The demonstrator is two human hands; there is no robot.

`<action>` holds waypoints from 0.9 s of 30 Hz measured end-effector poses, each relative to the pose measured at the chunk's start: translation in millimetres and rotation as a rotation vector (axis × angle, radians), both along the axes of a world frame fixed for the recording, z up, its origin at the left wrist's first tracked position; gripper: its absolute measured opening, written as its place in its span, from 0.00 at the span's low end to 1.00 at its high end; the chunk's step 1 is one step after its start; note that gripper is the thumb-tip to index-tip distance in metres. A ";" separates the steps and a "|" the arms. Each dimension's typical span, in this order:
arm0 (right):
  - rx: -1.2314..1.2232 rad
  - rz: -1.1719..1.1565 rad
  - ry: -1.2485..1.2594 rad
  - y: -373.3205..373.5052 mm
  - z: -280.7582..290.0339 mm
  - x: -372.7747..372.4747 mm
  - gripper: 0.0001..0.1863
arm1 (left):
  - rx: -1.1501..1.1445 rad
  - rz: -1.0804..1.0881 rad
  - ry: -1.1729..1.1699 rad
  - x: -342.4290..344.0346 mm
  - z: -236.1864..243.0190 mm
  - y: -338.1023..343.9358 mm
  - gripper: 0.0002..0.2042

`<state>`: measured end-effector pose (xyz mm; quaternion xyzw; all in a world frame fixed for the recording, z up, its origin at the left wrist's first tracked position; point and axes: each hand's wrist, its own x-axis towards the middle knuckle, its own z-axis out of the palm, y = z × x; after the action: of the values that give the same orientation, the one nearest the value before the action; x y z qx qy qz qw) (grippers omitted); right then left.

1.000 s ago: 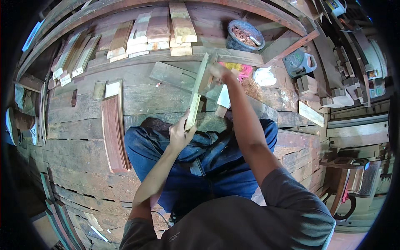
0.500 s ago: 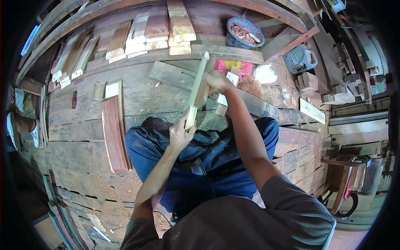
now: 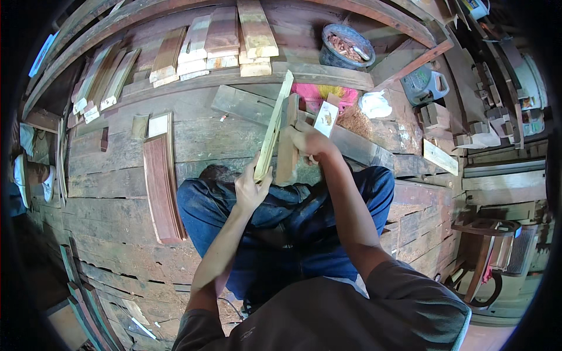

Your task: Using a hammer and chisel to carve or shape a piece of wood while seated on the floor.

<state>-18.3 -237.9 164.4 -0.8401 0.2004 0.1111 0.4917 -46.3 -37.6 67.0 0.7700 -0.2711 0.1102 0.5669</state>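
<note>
A long pale wooden strip [image 3: 273,126] is tilted up in front of my lap, its lower end gripped by my left hand [image 3: 252,186]. My right hand [image 3: 307,140] is closed around a flat brown wooden block [image 3: 287,158], upright just right of the strip. Whether the block touches the strip I cannot tell. Beyond both hands a thick grey beam [image 3: 240,104] lies slantwise on the floor. A small white box [image 3: 326,119] rests on that beam, right of my right hand.
Stacked boards [image 3: 219,38] lie at the back left, and dark red-brown planks [image 3: 163,193] left of my knee. A bucket of wood scraps [image 3: 346,45], a pink bag [image 3: 307,92], a white crumpled bag [image 3: 376,104] and a grey jug [image 3: 422,86] stand back right.
My right hand and the brown block have come down and away from the pale strip, leaving a gap at the top. My left hand has shifted slightly left, still holding the strip.
</note>
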 end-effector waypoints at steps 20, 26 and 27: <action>0.034 0.006 -0.032 8.9 5.3 -27.0 0.26 | -0.018 -0.037 0.086 -0.1 0.1 -4.8 0.24; 0.118 -0.040 0.127 -47.8 -19.3 48.4 0.23 | 0.028 -0.082 -0.114 -3.9 -5.9 -11.2 0.25; 0.205 -0.052 0.103 -69.0 -31.3 62.4 0.23 | 0.025 -0.103 -0.072 -5.8 -5.8 -15.3 0.25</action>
<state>44.1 -306.9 133.1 -0.7730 0.2347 0.1611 0.5670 -52.1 -52.8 61.2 0.7576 -0.3318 0.1054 0.5522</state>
